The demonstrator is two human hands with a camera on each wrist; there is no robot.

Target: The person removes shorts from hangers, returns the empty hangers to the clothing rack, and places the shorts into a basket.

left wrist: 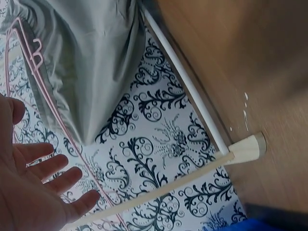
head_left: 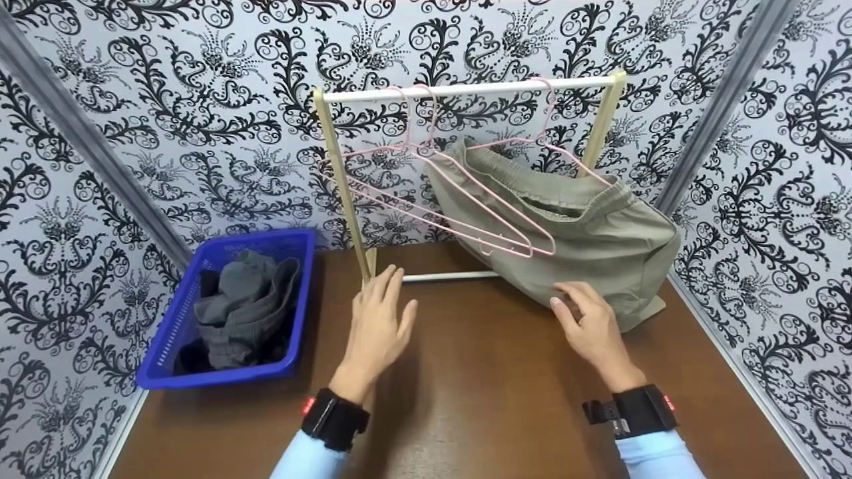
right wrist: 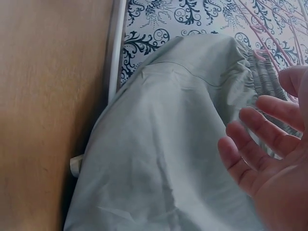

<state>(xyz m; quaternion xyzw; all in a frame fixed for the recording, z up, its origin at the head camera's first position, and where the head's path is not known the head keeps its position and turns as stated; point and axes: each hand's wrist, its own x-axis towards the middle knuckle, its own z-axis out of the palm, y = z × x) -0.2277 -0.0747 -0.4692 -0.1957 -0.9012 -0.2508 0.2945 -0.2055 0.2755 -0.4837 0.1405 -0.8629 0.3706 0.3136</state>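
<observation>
A khaki garment (head_left: 579,266) with a gathered elastic waistband hangs from a pink hanger (head_left: 562,152) on the right part of a small clothes rack (head_left: 466,90). Two more pink hangers (head_left: 531,253) hang bare to its left, slanting in front of the cloth. My left hand (head_left: 376,326) is held out over the table near the rack's left post, fingers extended, with nothing in it. In front of the garment's lower part is my right hand (head_left: 594,329), its fingers loosely bent around nothing. The right wrist view shows the hand (right wrist: 269,154) beside the cloth and waistband.
A blue plastic basket (head_left: 304,313) at the left holds crumpled dark grey clothes (head_left: 243,293). The rack's white lower bar (head_left: 452,275) runs low along the back of the brown table (head_left: 479,399). Patterned walls (head_left: 219,133) enclose the back and both sides.
</observation>
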